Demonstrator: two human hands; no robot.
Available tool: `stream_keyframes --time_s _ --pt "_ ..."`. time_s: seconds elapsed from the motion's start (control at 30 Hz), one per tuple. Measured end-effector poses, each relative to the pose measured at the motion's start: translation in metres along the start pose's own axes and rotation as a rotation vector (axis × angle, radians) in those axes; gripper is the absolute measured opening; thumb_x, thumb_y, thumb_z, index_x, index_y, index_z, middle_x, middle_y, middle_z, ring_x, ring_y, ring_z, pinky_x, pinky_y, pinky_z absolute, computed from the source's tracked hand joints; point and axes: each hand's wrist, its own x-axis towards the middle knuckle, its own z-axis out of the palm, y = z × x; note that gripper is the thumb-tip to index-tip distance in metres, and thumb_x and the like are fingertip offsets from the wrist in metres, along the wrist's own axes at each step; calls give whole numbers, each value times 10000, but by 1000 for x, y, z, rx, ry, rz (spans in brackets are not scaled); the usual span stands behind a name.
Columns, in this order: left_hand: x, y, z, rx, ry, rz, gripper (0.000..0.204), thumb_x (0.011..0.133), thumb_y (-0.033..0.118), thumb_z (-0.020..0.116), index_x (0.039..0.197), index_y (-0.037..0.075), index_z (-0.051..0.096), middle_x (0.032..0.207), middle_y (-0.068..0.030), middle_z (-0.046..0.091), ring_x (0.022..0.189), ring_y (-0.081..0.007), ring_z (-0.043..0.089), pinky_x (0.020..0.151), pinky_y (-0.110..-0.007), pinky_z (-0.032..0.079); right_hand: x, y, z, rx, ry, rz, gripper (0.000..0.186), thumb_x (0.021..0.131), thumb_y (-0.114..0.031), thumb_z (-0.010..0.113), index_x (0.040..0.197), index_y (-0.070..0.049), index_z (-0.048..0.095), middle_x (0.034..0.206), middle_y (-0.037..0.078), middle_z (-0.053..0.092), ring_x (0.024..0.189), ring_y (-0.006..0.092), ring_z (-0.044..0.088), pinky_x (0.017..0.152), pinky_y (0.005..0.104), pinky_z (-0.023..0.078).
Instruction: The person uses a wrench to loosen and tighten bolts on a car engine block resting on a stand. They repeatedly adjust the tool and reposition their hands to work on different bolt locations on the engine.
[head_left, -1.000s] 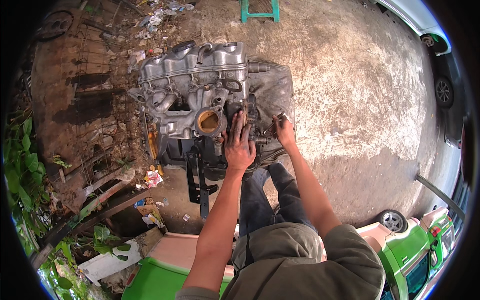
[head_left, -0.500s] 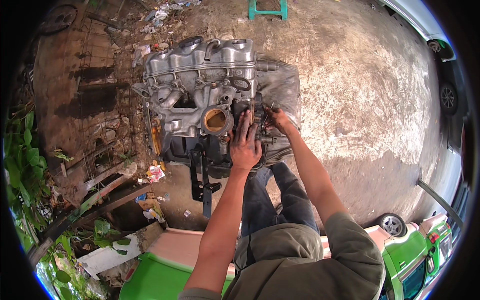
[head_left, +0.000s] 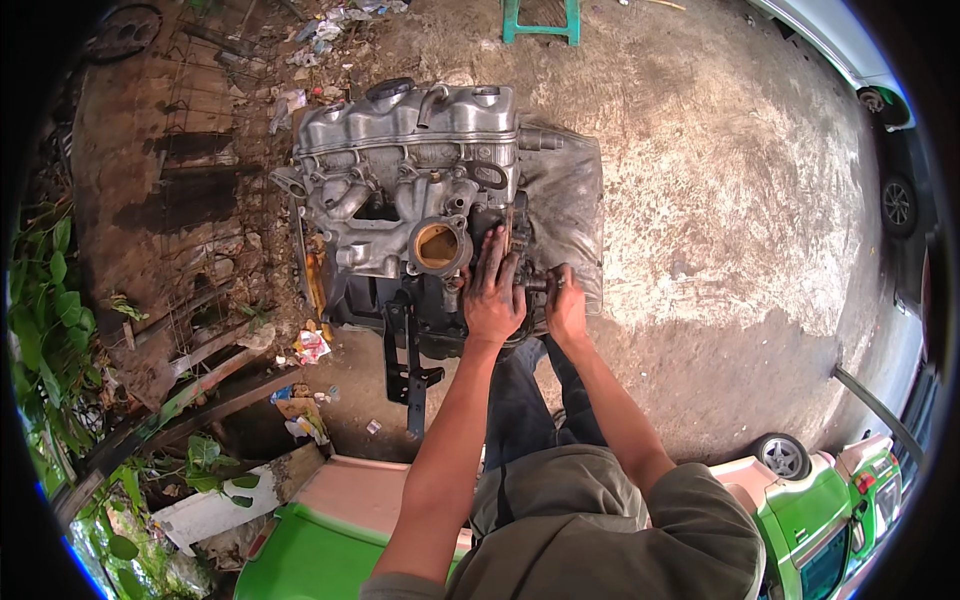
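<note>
Head view: both hands [head_left: 493,296] [head_left: 566,310] stay on engine [head_left: 405,190], no change.

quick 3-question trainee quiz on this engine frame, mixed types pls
1. True or false: the left hand lies flat on the engine, fingers spread.
2. Which is nearest the left hand? A) round brass-coloured opening B) green stool C) car wheel
3. Fill in: the right hand is closed on a small part at the engine's ____ edge as seen in the picture.

Key: 1 true; 2 A; 3 right.
</note>
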Motion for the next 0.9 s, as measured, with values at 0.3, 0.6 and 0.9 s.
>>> stream_keyframes --time_s 0.3,0.6,0.9 --pt "1 1 1 -6 0 5 393 764 58 498 1137 18 615 1531 -143 379 1399 -346 388 1153 -505 273 53 44 1 96 50 237 240 1013 -172 528 958 62 542 737 221 663 628 349 674 546 445 517" --pt "1 0 1 -2 5 7 400 753 57 493 1127 13 630 1524 -138 388 1400 -338 386 1147 -512 275 115 68 37 757 -461 697 405 1008 -305 547 1214 30 450 683 148 592 537 310 669 432 396 554" --pt "0 -1 3 -2 11 -1 401 748 70 489 1115 10 638 1523 -131 393 1392 -330 402 1137 -513 284 118 102 56 873 -560 591 412 1001 -274 551 1303 -19 434 696 150 593 573 293 658 517 413 572"
